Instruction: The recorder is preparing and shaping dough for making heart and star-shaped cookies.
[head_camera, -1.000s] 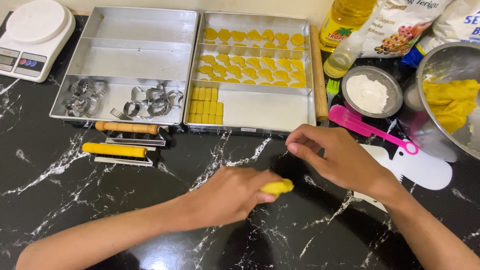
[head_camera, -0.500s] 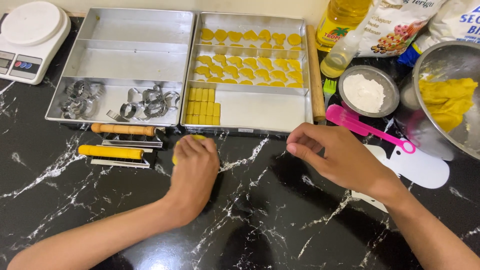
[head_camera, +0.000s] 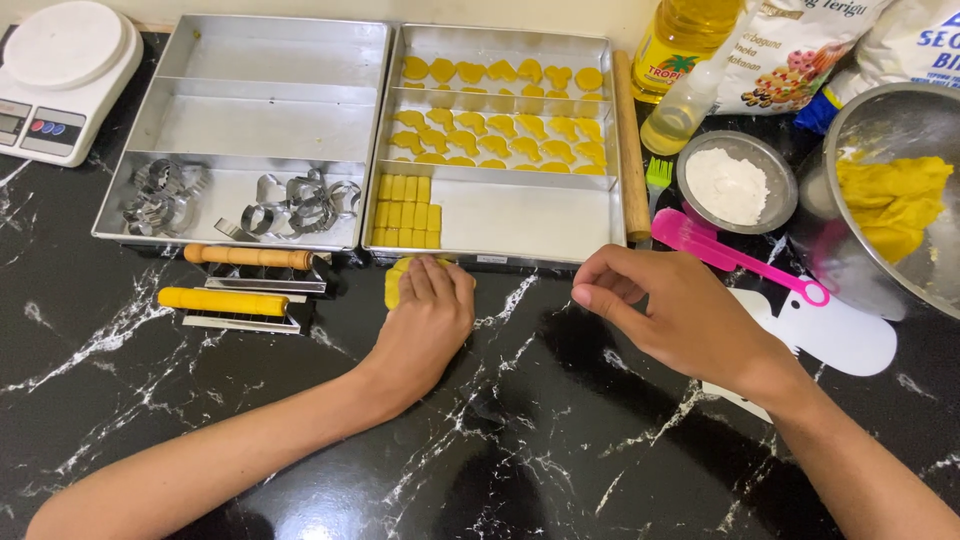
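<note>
While flat on yellow dough (head_camera: 396, 283), left-hand fingers (head_camera: 436, 285) beside cutters (head_camera: 243, 285); right fingers (head_camera: 610, 290) loosely curled, empty.

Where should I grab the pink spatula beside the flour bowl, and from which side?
Judging by its pose, take the pink spatula by its thin handle near the ring end, coming from above on the right. It lies flat and diagonal; the broad blade end sits close against the flour bowl, while the handle is free.
</note>
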